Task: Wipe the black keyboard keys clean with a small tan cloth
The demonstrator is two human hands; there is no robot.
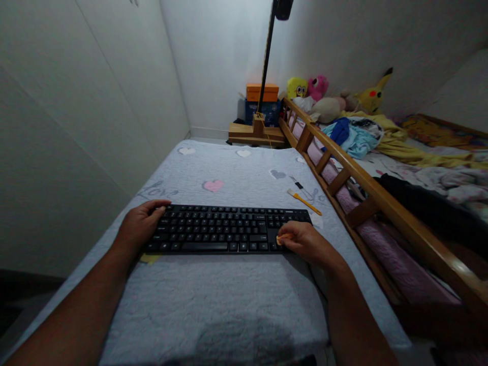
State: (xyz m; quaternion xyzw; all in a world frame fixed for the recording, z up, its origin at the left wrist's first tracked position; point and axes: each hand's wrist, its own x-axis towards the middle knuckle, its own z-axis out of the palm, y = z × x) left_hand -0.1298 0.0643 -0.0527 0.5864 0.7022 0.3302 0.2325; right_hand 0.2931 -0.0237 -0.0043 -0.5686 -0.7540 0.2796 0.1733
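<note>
On keyboard [221, 229]: left fingers [158, 208] loose, right fingers [293, 231] pinching orange tool [284, 237].

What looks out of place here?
The keyboard lies on a bed quilt, not a desk. A yellow scrap pokes out under its left corner, and a yellow tool lies loose beyond it. The right hand pinches a small orange bit.

The right hand [305, 243] covers the lower right corner of the keyboard [224, 229], fingers hiding most of a small orange piece [284, 237]. Its lettering is too small to read. A yellow scrap [150, 258] peeks from under the left end. Is the left hand [139, 223] gripping or resting? Can't tell.
</note>
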